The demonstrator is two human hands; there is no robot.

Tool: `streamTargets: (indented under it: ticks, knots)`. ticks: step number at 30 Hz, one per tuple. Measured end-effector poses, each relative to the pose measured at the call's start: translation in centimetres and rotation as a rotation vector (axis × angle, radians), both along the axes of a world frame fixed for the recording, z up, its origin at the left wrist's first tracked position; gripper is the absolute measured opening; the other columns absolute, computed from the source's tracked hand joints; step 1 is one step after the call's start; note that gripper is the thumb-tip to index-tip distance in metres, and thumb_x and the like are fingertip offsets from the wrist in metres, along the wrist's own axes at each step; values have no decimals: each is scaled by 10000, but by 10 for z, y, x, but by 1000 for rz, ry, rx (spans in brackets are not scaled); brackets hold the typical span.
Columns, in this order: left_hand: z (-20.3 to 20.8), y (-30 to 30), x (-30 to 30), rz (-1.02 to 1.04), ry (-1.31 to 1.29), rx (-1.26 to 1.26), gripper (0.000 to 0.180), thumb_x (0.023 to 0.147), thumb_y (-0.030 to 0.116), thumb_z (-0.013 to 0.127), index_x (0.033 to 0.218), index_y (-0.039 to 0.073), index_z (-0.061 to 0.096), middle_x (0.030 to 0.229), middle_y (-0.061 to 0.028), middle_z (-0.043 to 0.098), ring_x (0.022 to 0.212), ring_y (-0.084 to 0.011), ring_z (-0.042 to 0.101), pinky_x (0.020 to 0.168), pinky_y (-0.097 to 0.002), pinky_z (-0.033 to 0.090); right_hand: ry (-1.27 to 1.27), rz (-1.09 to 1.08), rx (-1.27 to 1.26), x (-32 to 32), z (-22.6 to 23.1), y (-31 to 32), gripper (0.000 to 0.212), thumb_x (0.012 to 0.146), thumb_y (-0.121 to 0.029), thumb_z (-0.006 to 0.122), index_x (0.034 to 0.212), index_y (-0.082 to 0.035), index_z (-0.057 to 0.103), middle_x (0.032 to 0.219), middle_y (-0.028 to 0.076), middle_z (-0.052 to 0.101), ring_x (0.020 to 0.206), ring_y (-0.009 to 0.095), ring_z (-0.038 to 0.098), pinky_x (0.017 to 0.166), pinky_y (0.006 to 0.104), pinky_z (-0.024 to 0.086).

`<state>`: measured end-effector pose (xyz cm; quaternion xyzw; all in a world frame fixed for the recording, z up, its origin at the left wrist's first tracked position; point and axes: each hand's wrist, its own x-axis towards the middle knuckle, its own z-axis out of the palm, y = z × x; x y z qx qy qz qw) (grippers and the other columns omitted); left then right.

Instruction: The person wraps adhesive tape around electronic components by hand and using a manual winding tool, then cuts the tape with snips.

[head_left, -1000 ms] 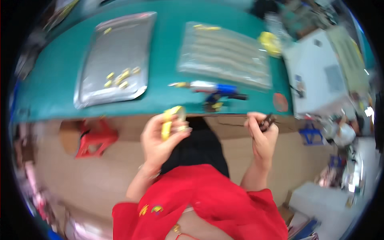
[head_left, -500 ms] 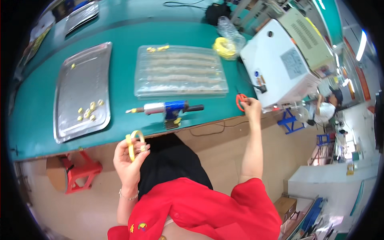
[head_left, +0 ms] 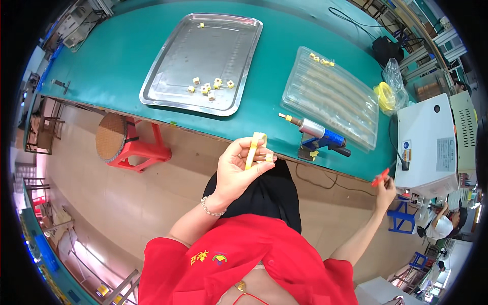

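My left hand (head_left: 236,170) is raised in front of the table edge, with a roll of yellow tape (head_left: 252,152) looped round its fingers. Between thumb and fingertips it pinches a small yellow-and-white block-shaped part (head_left: 269,157). Out to the right, at the table's front edge, my right hand (head_left: 386,192) grips red-handled scissors (head_left: 380,177); their blades are hard to make out. Between the hands a blue and silver tool (head_left: 320,134) is mounted on a stand at the edge, with a small yellow piece on its tip. Similar small parts (head_left: 208,90) lie loose in the metal tray (head_left: 185,53).
On the green table (head_left: 114,58), a clear plastic box (head_left: 333,91) carries several yellow parts on top. Yellow wire (head_left: 385,96) and a white machine (head_left: 426,145) stand at the right. A red stool (head_left: 142,150) is below the edge; a co-worker (head_left: 441,223) sits far right.
The view has swung left, so the table things appear farther right. My right hand has the red-handled scissors up off the table top. My left hand keeps the tape and part.
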<state>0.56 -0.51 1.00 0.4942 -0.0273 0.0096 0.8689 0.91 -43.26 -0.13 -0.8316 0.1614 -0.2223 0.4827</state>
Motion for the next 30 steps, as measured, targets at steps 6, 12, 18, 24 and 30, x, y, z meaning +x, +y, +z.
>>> streamTargets:
  ticks: [6, 12, 18, 24, 30]
  knots:
    - [2, -1, 4, 45, -9, -11, 378, 763, -86, 641, 1095, -5, 481, 942, -121, 612, 895, -172, 616, 803, -294, 524, -112, 393, 1174, -55, -9, 141, 229, 801, -146, 643, 985, -66, 533, 766, 23, 521, 679, 127, 511, 595, 232, 431]
    - [6, -1, 1, 142, -148, 113, 369, 763, -110, 622, 1088, -13, 476, 957, -135, 609, 912, -187, 615, 790, -297, 540, 102, 708, 939, -51, 18, 220, 179, 799, -98, 606, 882, 48, 545, 569, 95, 520, 435, 183, 510, 412, 278, 409]
    - [1, -1, -1, 199, -231, 172, 379, 760, -123, 617, 1095, -26, 468, 974, -148, 606, 917, -204, 621, 785, -310, 548, 340, 994, 802, -42, 31, 249, 132, 701, 49, 607, 806, 29, 529, 644, 54, 570, 504, 88, 514, 468, 202, 394]
    - [0, 2, -2, 215, -294, 226, 389, 756, -124, 622, 1102, -30, 470, 979, -151, 605, 929, -212, 621, 783, -318, 553, 330, 1133, 558, -30, 29, 260, 101, 669, 1, 594, 757, 8, 545, 591, 32, 556, 499, 81, 530, 474, 186, 402]
    - [0, 0, -2, 209, -291, 226, 384, 756, -124, 621, 1100, -30, 479, 986, -149, 602, 924, -218, 624, 783, -336, 558, 320, 1091, 583, -26, 26, 263, 87, 689, 37, 607, 751, 14, 551, 574, 37, 578, 475, 62, 531, 444, 182, 389]
